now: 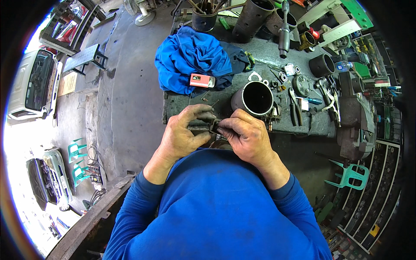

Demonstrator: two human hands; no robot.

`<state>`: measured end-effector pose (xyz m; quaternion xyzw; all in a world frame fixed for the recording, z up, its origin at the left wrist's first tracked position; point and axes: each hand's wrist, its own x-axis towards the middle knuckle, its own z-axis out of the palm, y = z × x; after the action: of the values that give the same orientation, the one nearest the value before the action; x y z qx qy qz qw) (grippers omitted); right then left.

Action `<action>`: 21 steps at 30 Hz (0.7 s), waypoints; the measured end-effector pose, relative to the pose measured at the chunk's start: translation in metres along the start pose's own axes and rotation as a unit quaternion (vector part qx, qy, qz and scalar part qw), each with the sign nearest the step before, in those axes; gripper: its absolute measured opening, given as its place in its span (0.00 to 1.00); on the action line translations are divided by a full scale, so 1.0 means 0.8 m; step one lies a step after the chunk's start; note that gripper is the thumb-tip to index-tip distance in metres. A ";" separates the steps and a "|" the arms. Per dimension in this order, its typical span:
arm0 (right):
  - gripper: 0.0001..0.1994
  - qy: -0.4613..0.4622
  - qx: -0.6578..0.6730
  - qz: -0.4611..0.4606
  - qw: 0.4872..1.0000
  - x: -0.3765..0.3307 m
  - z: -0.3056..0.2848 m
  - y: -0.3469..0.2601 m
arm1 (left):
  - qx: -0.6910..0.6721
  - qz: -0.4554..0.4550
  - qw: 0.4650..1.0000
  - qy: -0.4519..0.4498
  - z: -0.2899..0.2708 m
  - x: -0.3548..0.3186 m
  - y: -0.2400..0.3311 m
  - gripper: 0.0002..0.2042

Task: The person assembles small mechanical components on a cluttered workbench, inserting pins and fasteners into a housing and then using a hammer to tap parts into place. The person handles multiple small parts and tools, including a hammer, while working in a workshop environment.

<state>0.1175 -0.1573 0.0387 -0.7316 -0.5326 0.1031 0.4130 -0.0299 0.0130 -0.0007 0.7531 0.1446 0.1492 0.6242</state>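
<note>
In front of my chest, just off the bench's near edge, I hold a small dark metal part between both hands. My left hand grips it from the left, its thumb below and its fingers curled above. My right hand pinches its right side with thumb and forefinger. Fingers cover much of the part, so its exact kind is unclear. Right beyond my hands stands a dark metal cylinder, its open end facing up. A small red and white box lies on a blue cloth at the far left.
Pliers, a round slotted metal cover and several rings lie on the workbench. A bench vise sits at its right end. Behind are more metal cylinders and a tin of brushes. A green chair stands right.
</note>
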 end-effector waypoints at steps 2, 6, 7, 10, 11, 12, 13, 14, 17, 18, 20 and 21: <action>0.07 -0.014 0.010 0.014 1.000 0.000 -0.005 -0.002 | 0.002 0.010 1.000 0.004 0.001 -0.001 0.000 0.31; 0.06 -0.041 0.058 0.053 0.996 0.001 -0.014 -0.004 | 0.029 0.034 0.999 0.005 0.002 -0.003 0.000 0.31; 0.06 -0.049 0.071 0.063 0.994 0.002 -0.015 -0.004 | 0.033 0.040 0.999 0.006 0.002 -0.003 0.000 0.31; 0.07 -0.057 0.063 0.049 0.995 0.001 -0.018 -0.003 | 0.033 0.041 0.999 0.006 0.003 -0.003 -0.001 0.31; 0.06 -0.058 0.049 0.038 0.996 0.001 -0.018 -0.002 | 0.026 0.029 0.999 0.005 0.003 -0.004 -0.001 0.31; 0.06 -0.060 0.039 0.028 0.997 0.001 -0.017 0.000 | 0.017 0.009 1.000 0.004 0.004 -0.004 -0.001 0.31; 0.06 -0.064 0.030 0.020 0.997 0.001 -0.016 0.001 | 0.021 0.017 1.000 -0.001 0.003 -0.004 -0.001 0.31; 0.06 -0.065 0.028 0.011 0.997 0.001 -0.016 0.002 | 0.022 0.016 1.000 -0.006 0.003 -0.005 -0.001 0.31; 0.06 -0.077 0.043 0.005 0.996 0.001 -0.018 0.005 | 0.019 0.021 0.999 -0.020 0.001 -0.005 -0.001 0.32; 0.06 -0.084 0.056 0.013 0.995 0.001 -0.020 0.005 | 0.012 0.019 0.999 -0.025 0.000 -0.005 -0.001 0.32; 0.06 -0.090 0.077 0.029 0.993 0.002 -0.024 0.006 | 0.019 0.025 0.999 -0.026 0.002 -0.006 -0.002 0.33; 0.06 -0.090 0.087 0.036 0.992 0.002 -0.026 0.006 | 0.020 0.026 0.999 -0.026 0.004 -0.006 -0.003 0.34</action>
<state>0.1340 -0.1665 0.0487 -0.6992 -0.5303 0.2289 0.4214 -0.0330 0.0089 -0.0035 0.7725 0.1116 0.1429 0.6085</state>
